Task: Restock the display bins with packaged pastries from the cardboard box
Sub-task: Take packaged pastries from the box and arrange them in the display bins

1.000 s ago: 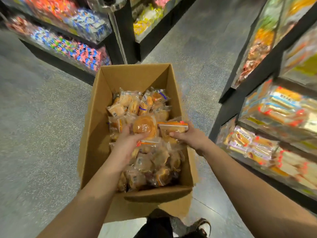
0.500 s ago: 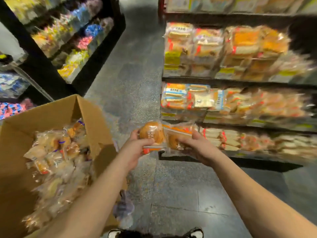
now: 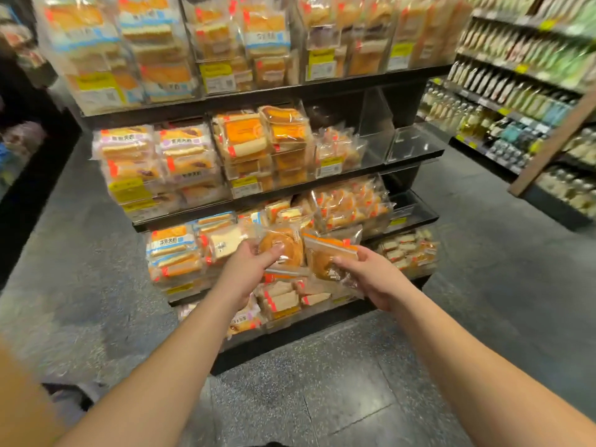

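Glossy clear plastic wraps the pastries (image 3: 283, 245), bins (image 3: 416, 145) are clear smooth plastic, floor (image 3: 338, 391) is speckled matt stone.

This is a shop, a grocery or snack store. A black shelf unit (image 3: 322, 88) carries clear bins (image 3: 416, 146) full of wrapped pastries (image 3: 245, 137), with yellow price tags (image 3: 127, 188) on the fronts. On the right, another shelf (image 3: 516, 114) holds rows of bottles (image 3: 503, 91) beside a grey aisle floor (image 3: 483, 285).
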Demonstrator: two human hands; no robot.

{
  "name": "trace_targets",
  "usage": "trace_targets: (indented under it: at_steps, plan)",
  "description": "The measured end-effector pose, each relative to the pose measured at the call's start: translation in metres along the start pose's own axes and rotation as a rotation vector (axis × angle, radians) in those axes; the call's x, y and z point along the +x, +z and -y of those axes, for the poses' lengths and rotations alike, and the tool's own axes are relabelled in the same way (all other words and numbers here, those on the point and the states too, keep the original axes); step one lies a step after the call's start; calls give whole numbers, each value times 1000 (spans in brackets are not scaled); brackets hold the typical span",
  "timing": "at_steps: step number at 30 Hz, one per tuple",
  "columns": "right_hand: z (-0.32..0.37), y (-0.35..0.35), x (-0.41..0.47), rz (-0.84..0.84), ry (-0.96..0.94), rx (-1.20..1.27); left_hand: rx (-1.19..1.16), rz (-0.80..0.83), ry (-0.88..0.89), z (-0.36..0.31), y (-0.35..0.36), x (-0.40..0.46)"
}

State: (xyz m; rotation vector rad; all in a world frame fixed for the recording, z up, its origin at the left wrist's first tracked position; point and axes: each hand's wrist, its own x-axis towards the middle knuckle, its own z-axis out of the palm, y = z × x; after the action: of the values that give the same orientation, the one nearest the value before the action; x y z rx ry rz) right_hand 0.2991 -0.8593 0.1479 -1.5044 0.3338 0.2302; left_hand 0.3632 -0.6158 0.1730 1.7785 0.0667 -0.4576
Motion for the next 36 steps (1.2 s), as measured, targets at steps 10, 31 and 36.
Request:
trace_targets:
  at_steps: [10,31,36]
  plan:
    - [58,-103,66,-158,-13,125,37,79,94,-77,74,117]
    - [223,-210,291,-471,63,176,-328,273,-162,-224,122,375]
    - [249,-223,336,-546,95,-211,-230,209,-127,-226,135,406]
